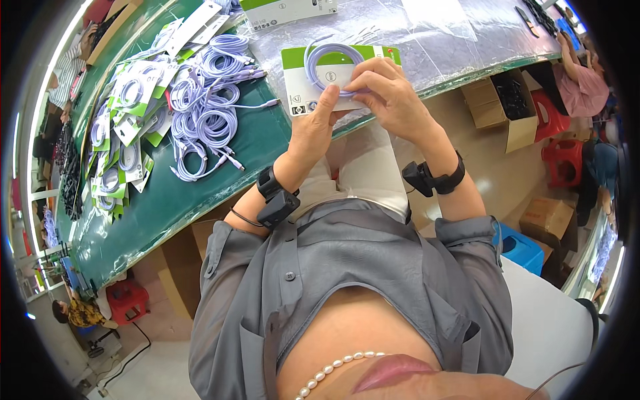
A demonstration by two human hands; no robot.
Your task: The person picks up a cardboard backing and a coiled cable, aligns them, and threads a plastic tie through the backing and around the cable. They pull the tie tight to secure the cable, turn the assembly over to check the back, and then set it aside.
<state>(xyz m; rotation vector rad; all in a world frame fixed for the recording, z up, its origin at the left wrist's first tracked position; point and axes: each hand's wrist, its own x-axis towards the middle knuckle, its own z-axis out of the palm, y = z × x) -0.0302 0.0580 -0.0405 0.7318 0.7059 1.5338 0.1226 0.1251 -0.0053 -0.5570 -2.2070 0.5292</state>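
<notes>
Over the table's front edge I hold a white and green packaging card (295, 85) with a coiled lilac cable (312, 65) lying on it. My left hand (312, 127) grips the card's lower edge, its thumb on top beside the coil and its other fingers hidden beneath. With bent fingers, my right hand (393, 100) pinches the lower right part of the coil; the exact spot between the fingertips is hidden. To the left lie a heap of loose coiled cables (217, 127) and a pile of carded cables (130, 113).
Green covering (193, 207) lies on the left table, clear plastic on the right (427, 40). More cards (287, 13) sit at the far edge. A scissors-like tool (527, 23) lies far right. Open carton (503, 100), red stools (563, 163) and several people stand around.
</notes>
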